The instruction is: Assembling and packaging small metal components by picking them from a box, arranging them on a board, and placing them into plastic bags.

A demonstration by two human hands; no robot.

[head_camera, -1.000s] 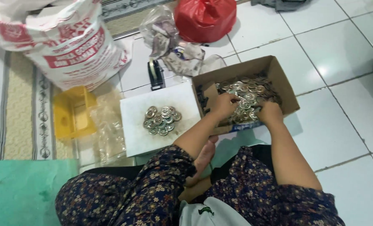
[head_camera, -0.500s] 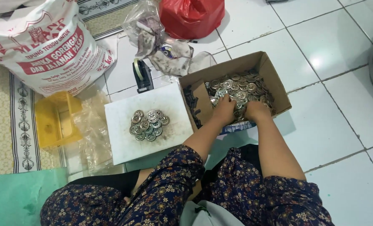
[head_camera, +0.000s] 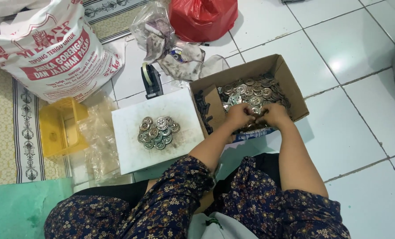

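Note:
A brown cardboard box on the tiled floor holds several round metal discs. Both hands are inside the near side of the box. My left hand and my right hand rest on the discs, fingers curled and close together; what they grip is hidden. To the left, a white board carries a small heap of the same metal discs.
A large white printed sack stands at the upper left. A red plastic bag, crumpled clear bags, a black tape dispenser and a yellow plastic container surround the board. A patterned mat lies left.
My hands have drawn closer together at the box's near edge. The view has shifted slightly, so everything sits lower in the frame.

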